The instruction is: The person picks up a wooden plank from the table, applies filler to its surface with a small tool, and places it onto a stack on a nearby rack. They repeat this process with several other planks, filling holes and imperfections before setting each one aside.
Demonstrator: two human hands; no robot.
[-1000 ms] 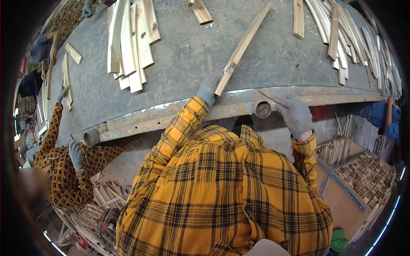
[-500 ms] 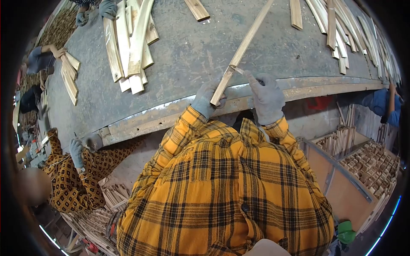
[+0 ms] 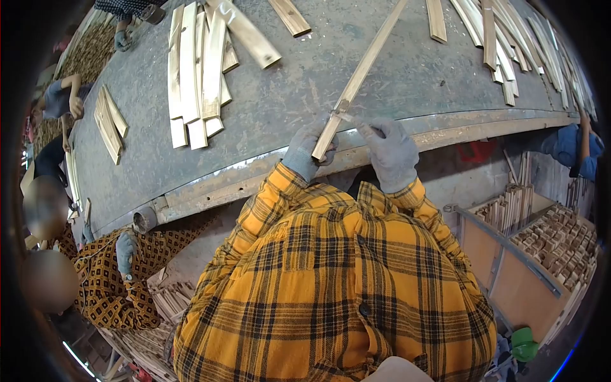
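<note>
scuffed grey worktable (image 3: 280, 95) | brown-panelled bin (image 3: 525, 290), right | white light strip (image 3: 79, 360), lower left

One wide head-worn view, facing forward and down, close above the plaid shirt (image 3: 337, 274)

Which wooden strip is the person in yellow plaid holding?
The long strip slanting from the left hand, which holds its near end; other strips lie away from that hand.

Lower right: partitioned bin (image 3: 531, 300) holds stacked wood pieces (image 3: 560, 245); green cap (image 3: 524, 344) shows near it. Red object (image 3: 476, 151), possibly plastic, sits below tabletop (image 3: 254, 121) edge. Far right: person in blue (image 3: 565, 151).
</note>
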